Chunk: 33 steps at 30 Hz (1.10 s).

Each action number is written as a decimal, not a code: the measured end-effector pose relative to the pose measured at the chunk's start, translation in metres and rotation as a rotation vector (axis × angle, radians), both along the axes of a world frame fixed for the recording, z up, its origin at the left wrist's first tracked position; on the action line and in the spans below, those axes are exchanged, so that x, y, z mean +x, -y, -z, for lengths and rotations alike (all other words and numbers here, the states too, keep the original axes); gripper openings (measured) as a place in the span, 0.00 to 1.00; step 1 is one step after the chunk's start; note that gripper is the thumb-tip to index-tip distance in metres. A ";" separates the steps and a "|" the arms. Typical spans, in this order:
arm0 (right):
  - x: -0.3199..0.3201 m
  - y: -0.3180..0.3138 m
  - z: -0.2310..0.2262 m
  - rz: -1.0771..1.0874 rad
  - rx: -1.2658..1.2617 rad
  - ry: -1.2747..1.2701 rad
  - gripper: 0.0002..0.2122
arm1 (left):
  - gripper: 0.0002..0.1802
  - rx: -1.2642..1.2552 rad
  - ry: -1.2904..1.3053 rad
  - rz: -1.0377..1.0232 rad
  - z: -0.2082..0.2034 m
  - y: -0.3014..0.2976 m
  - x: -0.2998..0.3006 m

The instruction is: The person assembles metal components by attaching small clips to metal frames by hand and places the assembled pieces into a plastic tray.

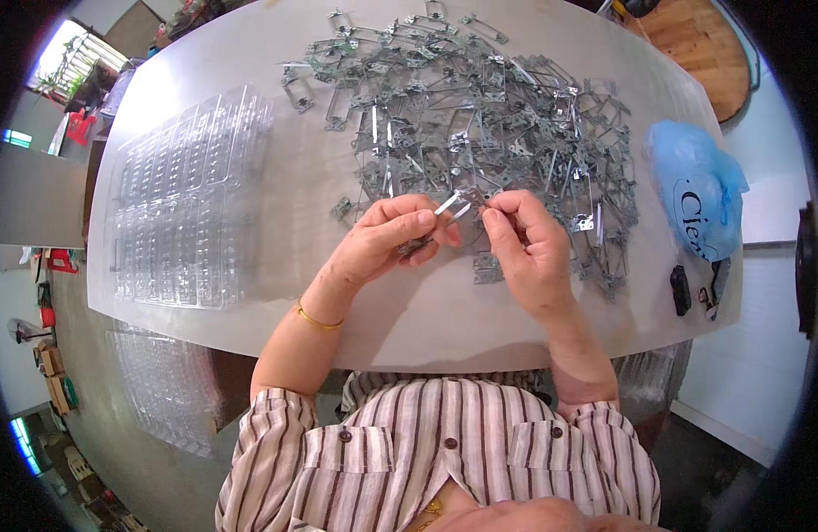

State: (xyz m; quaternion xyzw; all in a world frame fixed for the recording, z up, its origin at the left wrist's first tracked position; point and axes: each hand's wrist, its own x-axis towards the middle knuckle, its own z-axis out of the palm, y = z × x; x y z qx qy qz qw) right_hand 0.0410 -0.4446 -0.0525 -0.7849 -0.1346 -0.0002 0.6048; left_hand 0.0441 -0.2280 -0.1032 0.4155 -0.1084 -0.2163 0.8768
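Between my two hands, just above the near side of the table, is a thin metal frame point(454, 206) with shiny side strips. My left hand point(395, 232) is closed, thumb and fingers pinching the frame's left part. With thumb and forefinger my right hand point(526, 239) pinches at the frame's right end; its fingertips cover the exact contact. Beyond my hands spreads a large loose heap of similar metal frames point(480, 115), tangled and overlapping. A few of these pieces lie near my right wrist.
Clear plastic trays point(191, 204) are stacked on the left of the white table point(311, 222). More trays point(165, 386) sit lower, beside the table. A blue plastic bag point(697, 186) lies at the right edge, near a small black object point(681, 290). A wooden round top point(697, 53) stands behind.
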 end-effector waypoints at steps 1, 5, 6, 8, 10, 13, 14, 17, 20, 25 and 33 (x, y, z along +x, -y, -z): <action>-0.001 0.000 0.000 -0.002 0.000 0.003 0.02 | 0.15 0.020 0.011 0.009 -0.001 0.000 0.000; -0.005 0.001 -0.003 0.015 -0.016 -0.010 0.02 | 0.15 0.111 0.041 0.027 -0.003 -0.002 0.000; -0.005 0.001 -0.003 0.026 -0.026 -0.006 0.02 | 0.15 0.108 0.043 0.026 -0.004 -0.002 0.000; -0.005 0.001 -0.005 0.028 -0.031 -0.003 0.02 | 0.15 0.144 0.042 0.033 -0.009 -0.003 -0.001; -0.006 0.001 -0.007 0.032 -0.038 -0.002 0.02 | 0.16 0.172 0.065 0.017 -0.010 -0.003 -0.002; -0.007 0.002 -0.009 0.029 -0.088 0.024 0.02 | 0.17 0.224 0.122 0.003 -0.011 -0.003 -0.001; -0.007 0.003 -0.009 0.026 -0.075 0.013 0.02 | 0.17 0.249 0.158 0.002 -0.010 -0.004 0.000; -0.007 0.002 -0.010 0.025 -0.076 -0.005 0.02 | 0.18 0.308 0.167 0.034 -0.011 -0.004 -0.002; -0.007 0.004 -0.010 0.026 -0.104 -0.018 0.02 | 0.19 0.329 0.177 0.081 -0.013 -0.004 -0.003; -0.007 0.003 -0.017 0.023 -0.073 -0.126 0.08 | 0.17 0.381 0.160 0.068 -0.010 -0.007 -0.002; 0.003 0.012 -0.021 -0.206 0.126 -0.502 0.12 | 0.13 0.372 0.137 0.059 -0.012 0.000 -0.003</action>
